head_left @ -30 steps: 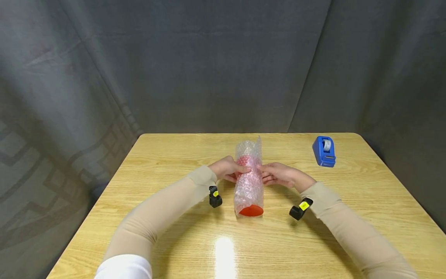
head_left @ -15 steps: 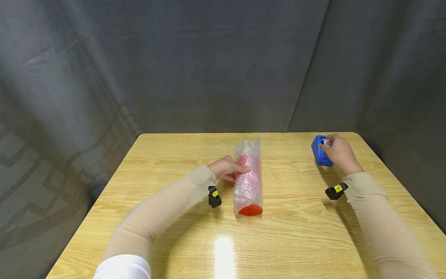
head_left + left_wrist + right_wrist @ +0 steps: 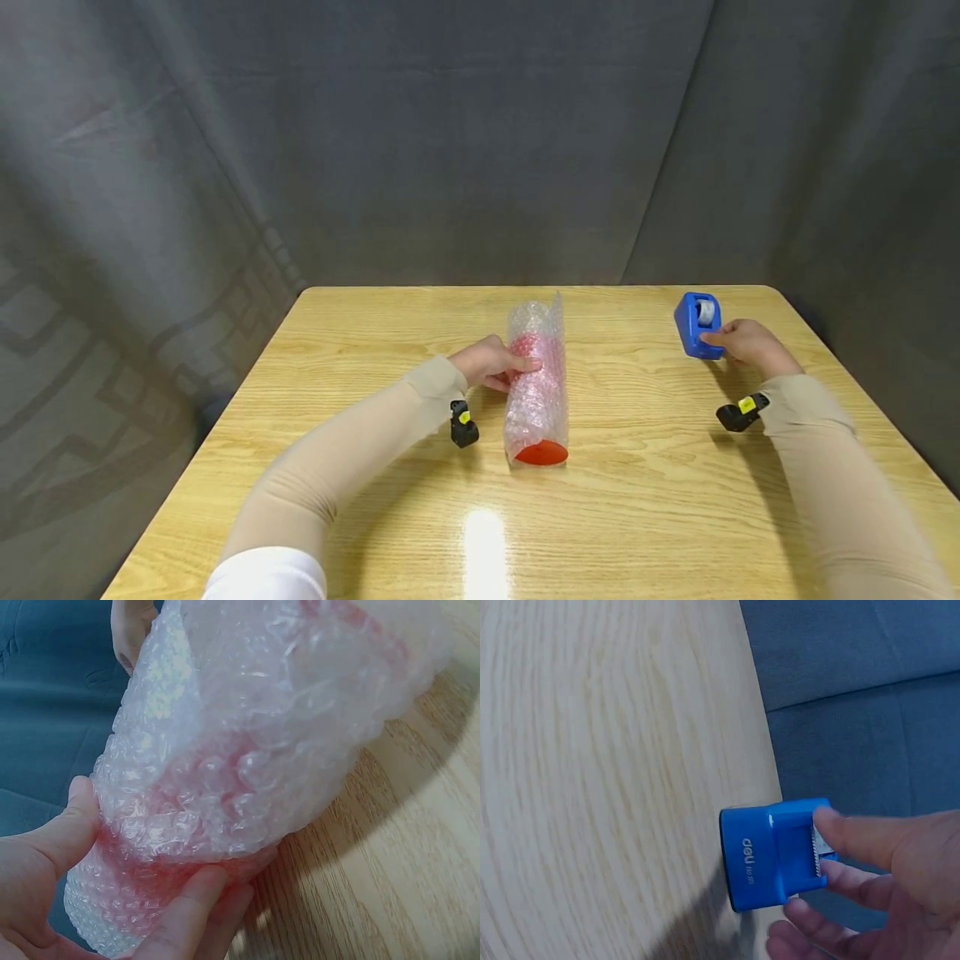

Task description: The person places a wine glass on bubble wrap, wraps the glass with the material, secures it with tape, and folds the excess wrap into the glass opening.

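Note:
A red object wrapped in bubble wrap [image 3: 536, 408] lies lengthwise on the table, its red round end facing the near side. My left hand [image 3: 491, 363] grips it from the left, thumb on top. In the left wrist view, the fingers [image 3: 184, 915] curl against the bubble wrap [image 3: 240, 780]. At the far right stands a blue tape dispenser [image 3: 690, 329]. My right hand [image 3: 750, 343] is at its cutter end. In the right wrist view, thumb and forefinger pinch the tape [image 3: 821, 844] just behind the toothed cutter of the dispenser [image 3: 754, 862].
Both things rest on a light wooden table [image 3: 390, 517]. Dark grey cloth [image 3: 480, 150] hangs behind and beside it. The dispenser stands near the table's back right part. A loose flap of bubble wrap [image 3: 557, 312] sticks up at the roll's far end.
My right hand has left the bubble wrap and crossed to the tape dispenser, first over its tape roll, then down to the cutter end. My left hand stays on the wrapped object.

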A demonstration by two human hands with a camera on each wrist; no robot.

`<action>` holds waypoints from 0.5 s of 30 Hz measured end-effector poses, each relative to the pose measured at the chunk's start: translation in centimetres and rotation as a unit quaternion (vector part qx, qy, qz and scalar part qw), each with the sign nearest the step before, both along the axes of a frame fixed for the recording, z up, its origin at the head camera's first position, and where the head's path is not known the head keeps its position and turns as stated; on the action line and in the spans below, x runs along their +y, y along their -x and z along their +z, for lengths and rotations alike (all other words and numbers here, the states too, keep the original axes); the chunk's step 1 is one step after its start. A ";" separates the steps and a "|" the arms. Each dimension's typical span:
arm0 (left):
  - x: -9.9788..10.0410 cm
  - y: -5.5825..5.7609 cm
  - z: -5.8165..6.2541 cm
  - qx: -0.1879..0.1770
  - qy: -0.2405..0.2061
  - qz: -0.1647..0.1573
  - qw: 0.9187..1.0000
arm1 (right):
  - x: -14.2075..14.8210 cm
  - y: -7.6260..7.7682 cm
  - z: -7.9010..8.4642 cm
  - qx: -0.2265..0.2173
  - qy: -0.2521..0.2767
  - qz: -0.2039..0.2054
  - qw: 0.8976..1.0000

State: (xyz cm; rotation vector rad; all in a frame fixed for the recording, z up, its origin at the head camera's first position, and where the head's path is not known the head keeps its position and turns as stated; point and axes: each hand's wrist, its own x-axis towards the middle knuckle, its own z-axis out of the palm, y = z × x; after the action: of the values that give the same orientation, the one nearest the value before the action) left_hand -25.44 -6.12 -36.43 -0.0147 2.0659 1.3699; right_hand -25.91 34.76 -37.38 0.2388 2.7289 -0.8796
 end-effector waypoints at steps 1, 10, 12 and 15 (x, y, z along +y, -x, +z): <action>0.0 0.0 0.0 0.000 -0.001 0.000 1.000 | 0.0 -0.1 -0.1 0.006 -0.002 -0.005 1.000; 0.1 -0.1 0.1 0.001 0.005 -0.004 1.000 | -1.5 0.2 0.5 -0.019 -0.060 -0.052 0.997; 0.1 -0.1 0.1 0.003 0.006 -0.003 1.000 | -2.0 0.6 0.7 -0.021 -0.082 -0.056 0.995; 0.1 -0.1 0.1 0.004 0.009 -0.003 1.000 | -2.9 1.2 1.0 -0.021 -0.119 -0.070 0.990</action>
State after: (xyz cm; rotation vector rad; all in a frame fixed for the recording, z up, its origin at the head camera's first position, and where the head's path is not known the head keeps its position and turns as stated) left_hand -25.39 -5.97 -36.34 -0.0104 2.0828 1.3502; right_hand -27.08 31.90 -36.41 0.4954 2.8023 -0.5719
